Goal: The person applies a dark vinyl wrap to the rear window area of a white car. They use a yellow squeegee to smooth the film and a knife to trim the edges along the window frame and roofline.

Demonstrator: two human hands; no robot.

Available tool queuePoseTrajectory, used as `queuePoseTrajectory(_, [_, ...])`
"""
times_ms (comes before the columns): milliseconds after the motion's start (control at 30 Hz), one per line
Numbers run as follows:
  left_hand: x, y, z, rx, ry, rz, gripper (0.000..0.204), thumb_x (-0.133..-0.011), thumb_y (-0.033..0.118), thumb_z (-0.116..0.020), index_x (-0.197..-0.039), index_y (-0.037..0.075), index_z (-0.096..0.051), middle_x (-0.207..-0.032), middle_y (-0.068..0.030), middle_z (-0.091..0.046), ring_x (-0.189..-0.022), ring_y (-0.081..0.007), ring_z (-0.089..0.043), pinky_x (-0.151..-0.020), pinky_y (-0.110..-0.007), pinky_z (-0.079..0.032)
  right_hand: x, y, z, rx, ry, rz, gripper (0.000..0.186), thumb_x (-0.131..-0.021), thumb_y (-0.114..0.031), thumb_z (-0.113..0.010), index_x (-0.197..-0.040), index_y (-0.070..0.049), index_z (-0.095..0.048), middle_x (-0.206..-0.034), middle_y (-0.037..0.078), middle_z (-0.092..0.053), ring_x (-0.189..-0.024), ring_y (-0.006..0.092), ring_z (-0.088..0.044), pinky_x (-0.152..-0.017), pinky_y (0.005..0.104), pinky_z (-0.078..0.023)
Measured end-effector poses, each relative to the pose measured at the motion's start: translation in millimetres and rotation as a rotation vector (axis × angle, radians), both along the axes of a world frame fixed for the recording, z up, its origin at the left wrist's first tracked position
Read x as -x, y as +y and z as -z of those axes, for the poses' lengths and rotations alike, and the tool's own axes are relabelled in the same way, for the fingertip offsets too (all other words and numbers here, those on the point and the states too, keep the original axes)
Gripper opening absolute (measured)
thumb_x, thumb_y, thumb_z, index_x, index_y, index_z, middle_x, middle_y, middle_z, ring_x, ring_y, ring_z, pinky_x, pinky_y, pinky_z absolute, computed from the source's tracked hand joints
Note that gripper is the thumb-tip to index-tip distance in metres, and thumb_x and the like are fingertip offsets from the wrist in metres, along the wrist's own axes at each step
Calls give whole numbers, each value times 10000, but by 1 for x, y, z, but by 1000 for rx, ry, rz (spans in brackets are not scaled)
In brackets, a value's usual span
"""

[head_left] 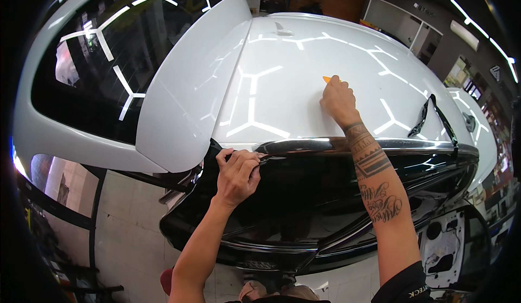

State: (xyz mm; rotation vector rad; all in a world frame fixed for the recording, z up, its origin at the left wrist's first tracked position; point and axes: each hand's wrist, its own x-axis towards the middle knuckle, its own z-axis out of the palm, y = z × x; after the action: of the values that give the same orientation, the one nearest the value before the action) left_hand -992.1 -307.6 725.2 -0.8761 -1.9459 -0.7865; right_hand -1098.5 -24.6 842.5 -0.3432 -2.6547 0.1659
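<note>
My right hand is closed over the white car roof. From its fingers sticks the pointed tip of a small orange piece, perhaps a plastic scraper; the rest of it is hidden in my grip. My left hand is at the near roof edge, by the rear corner, fingers bent and pressed together. It is next to the end of the shiny roof-side trim and the white rear spoiler. Whatever its fingers pinch, if anything, is too small to make out.
A loose black strip rises from the roof's near edge at the right. The roof carries a white fin antenna toward the far side. Left of the spoiler is the dark rear window. A detached-looking door panel stands at lower right.
</note>
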Motion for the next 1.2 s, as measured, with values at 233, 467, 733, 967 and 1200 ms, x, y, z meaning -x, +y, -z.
queuePoseTrajectory(233, [3, -4, -2, 10, -53, 40, 286, -785, 14, -714, -962, 125, -519, -984, 22, -664, -941, -200, -633, -1007, -456, -321, -3, 0, -8, -162, -128, 19, 298, -873, -109, -587, -1119, 54, -543, -1059, 268, -643, -955, 429, -670, -861, 513, -536])
queuePoseTrajectory(467, [6, 3, -5, 3, -46, 81, 297, -777, -6, -707, -966, 127, -521, -990, 21, -653, -936, -195, -626, -999, -446, -320, -22, 38, -11, -188, 98, -163, 80, -926, -30, -528, -969, 31, -559, -966, 200, -627, -811, 360, -653, -735, 474, -529])
queuePoseTrajectory(733, [4, -8, 3, -10, -62, 52, 290, -774, -32, -674, -982, 125, -548, -977, 23, -648, -961, -185, -630, -993, -442, -329, -223, -58, -26, -75, 363, -726, 358, -758, 85, -718, -1103, -12, -713, -819, 67, -645, -600, 184, -582, -485, 307, -431])
queuePoseTrajectory(967, [6, -4, -2, -60, -66, 114, 330, -765, -56, -634, -1034, 114, -545, -1018, 6, -675, -991, -199, -637, -998, -442, -332, -225, -83, 24, -258, 151, -873, 284, -790, -40, -693, -1064, 34, -676, -875, 55, -555, -681, 167, -590, -544, 278, -487])
queuePoseTrajectory(1200, [6, -7, -2, -89, -59, 118, 396, -742, -79, -601, -1090, 102, -548, -1028, -7, -680, -980, -206, -648, -1000, -442, -339, -178, -91, 43, -339, 227, -1007, 322, -794, -89, -670, -1083, 53, -665, -964, 88, -581, -862, 217, -614, -737, 318, -543])
